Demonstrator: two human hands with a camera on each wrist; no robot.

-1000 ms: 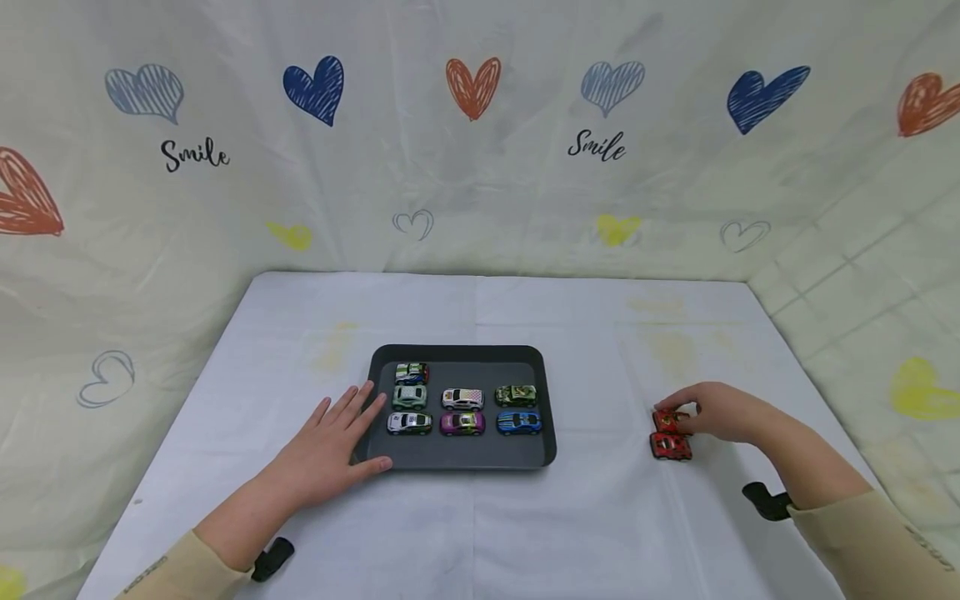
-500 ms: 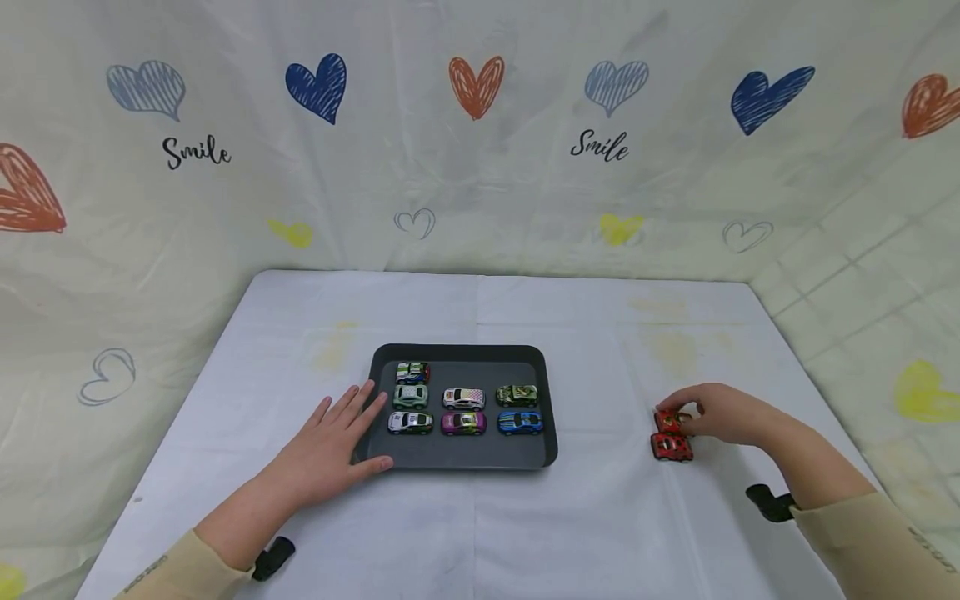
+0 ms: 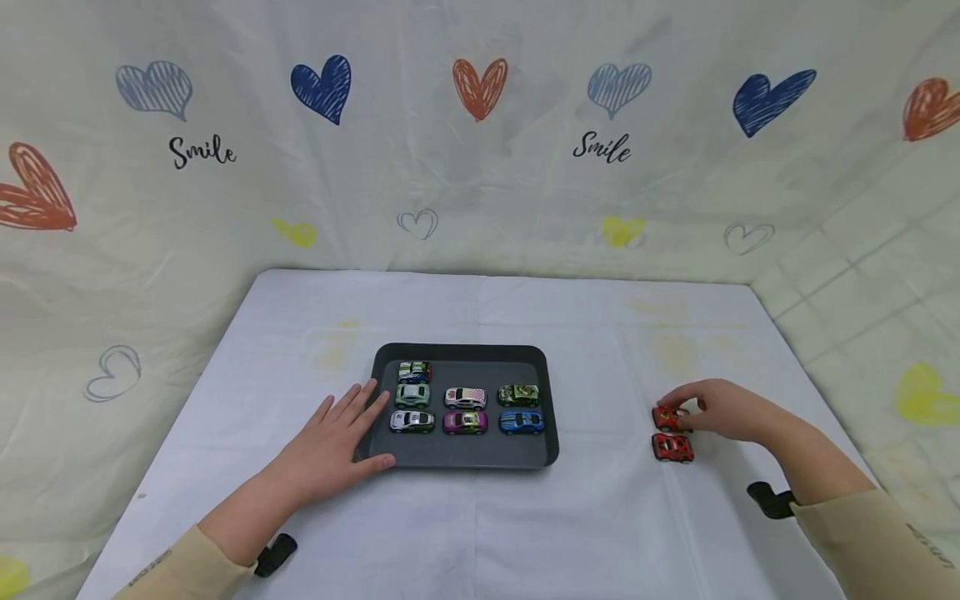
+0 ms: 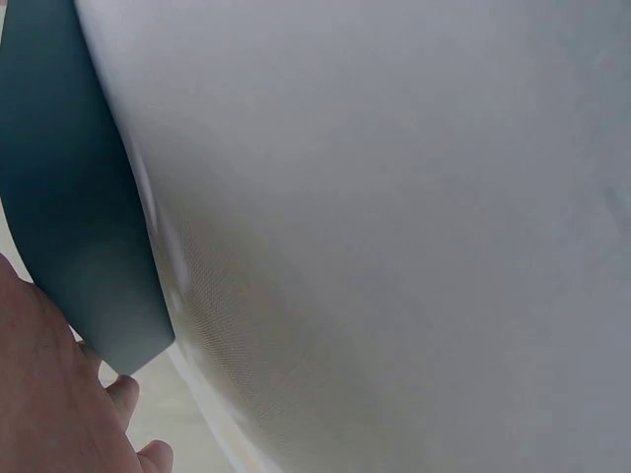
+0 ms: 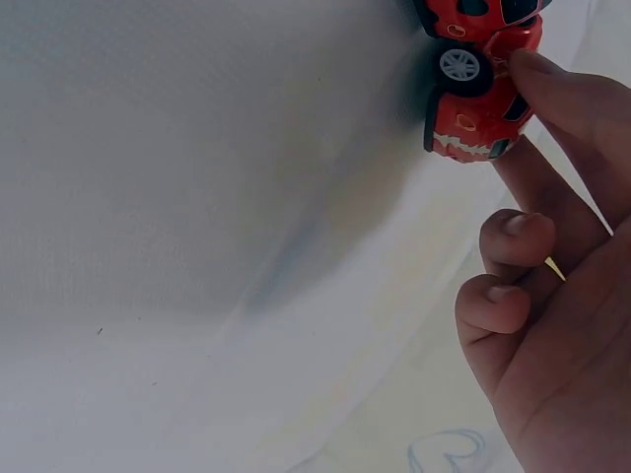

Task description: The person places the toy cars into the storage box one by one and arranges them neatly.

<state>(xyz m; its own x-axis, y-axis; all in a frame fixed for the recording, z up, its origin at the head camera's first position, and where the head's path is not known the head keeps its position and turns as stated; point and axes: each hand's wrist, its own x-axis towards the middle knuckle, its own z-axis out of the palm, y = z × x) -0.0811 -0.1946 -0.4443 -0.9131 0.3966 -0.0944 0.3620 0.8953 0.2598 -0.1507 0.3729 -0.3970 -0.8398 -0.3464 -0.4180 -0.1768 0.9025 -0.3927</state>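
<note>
My right hand pinches a red toy car between thumb and fingers, on the right side of the table. Just nearer to me stands a second red toy car; in the right wrist view the held red car shows its wheel, and the thumb presses on its side. My left hand lies with spread, straight fingers over the left rim of a dark grey tray. Several toy cars stand inside, among them a white-and-black car, a purple car and a blue car.
A white cloth covers the table. Behind it hangs a pale curtain printed with hearts, which also closes off both sides. Inside the tray, a camouflage car stands behind the blue one. A black wrist-worn piece juts from the right sleeve.
The pinched red car has shifted slightly away from the second red car, so a narrow gap shows between them. My left hand keeps its place on the tray.
</note>
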